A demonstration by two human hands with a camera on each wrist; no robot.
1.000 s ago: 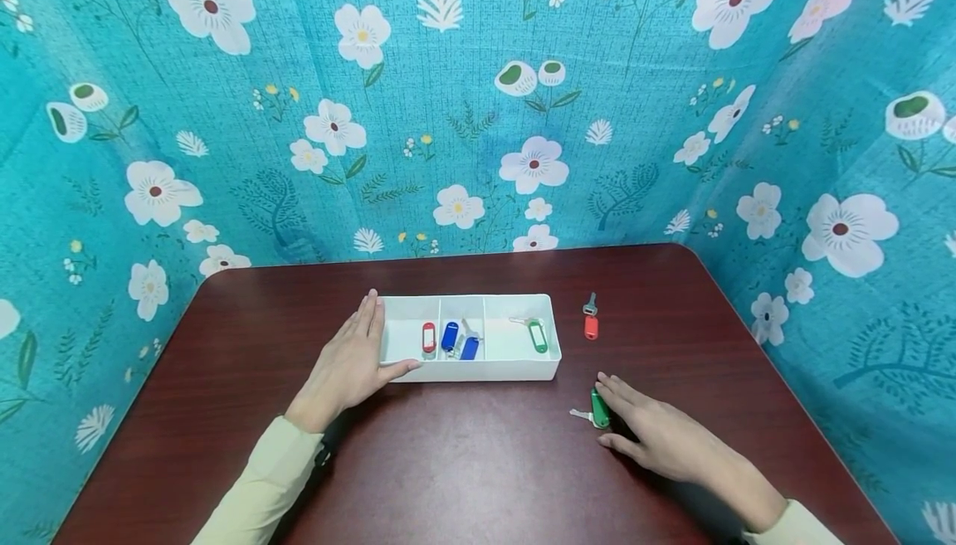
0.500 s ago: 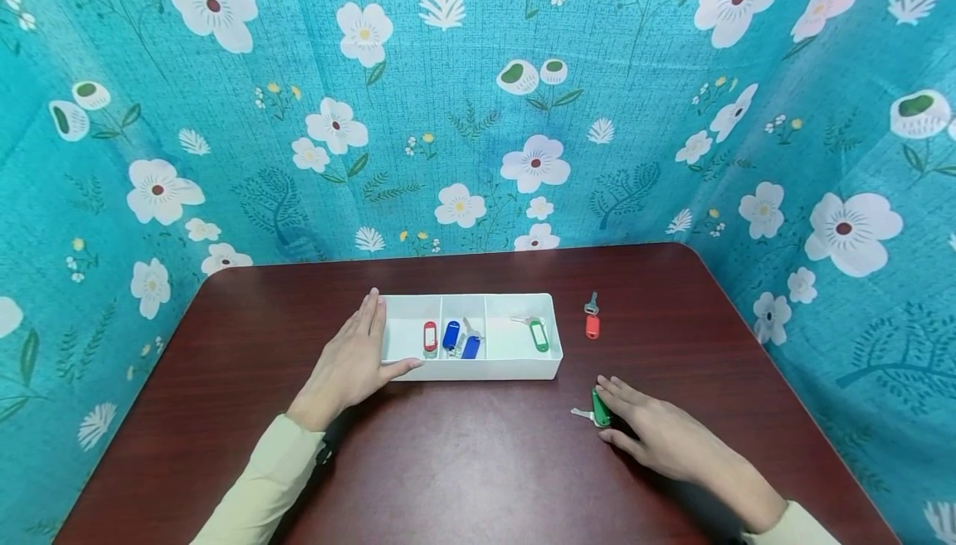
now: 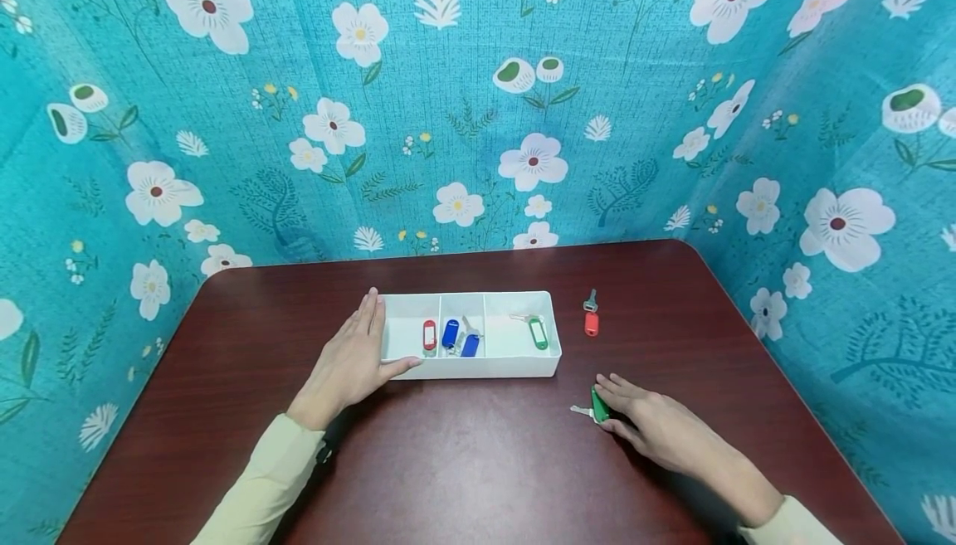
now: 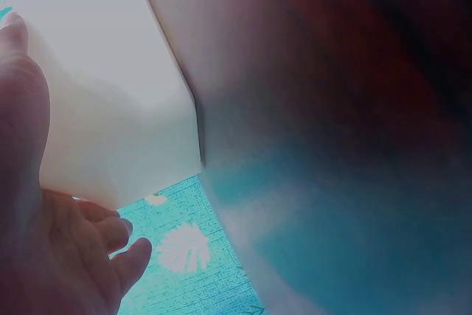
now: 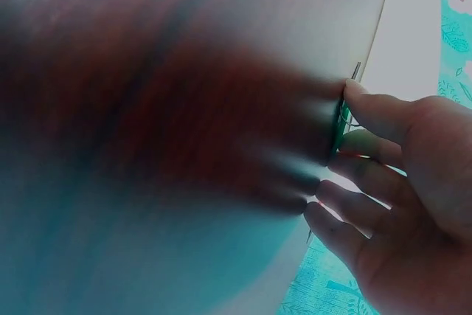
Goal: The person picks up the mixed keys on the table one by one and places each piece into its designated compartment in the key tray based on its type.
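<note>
A white three-compartment tray [image 3: 515, 369] stands on the dark table. My left hand [image 3: 347, 360] lies against its left end, fingers straight along the end wall and thumb on the front wall. In the left wrist view, the thumb and fingers of my left hand [image 4: 66, 234] lie about the tray's corner. Right of the tray, my right hand [image 3: 660, 425] pinches a green key tag [image 3: 599, 406] on the table between thumb and fingertips. Its metal key [image 3: 581, 411] points left. The right wrist view shows the tag edge-on between the fingertips.
A key with a red tag [image 3: 592, 324] lies right of the tray. Inside the tray sit a red tag [image 3: 429, 335] at left, two blue tags [image 3: 470, 345] with keys in the middle, and a green-framed tag [image 3: 538, 333] at right. A flowered curtain [image 3: 478, 114] surrounds the table.
The right thumb has closed in on the lower end of the green key tag, and the fingers have shifted slightly. The left hand and tray have stayed in place.
</note>
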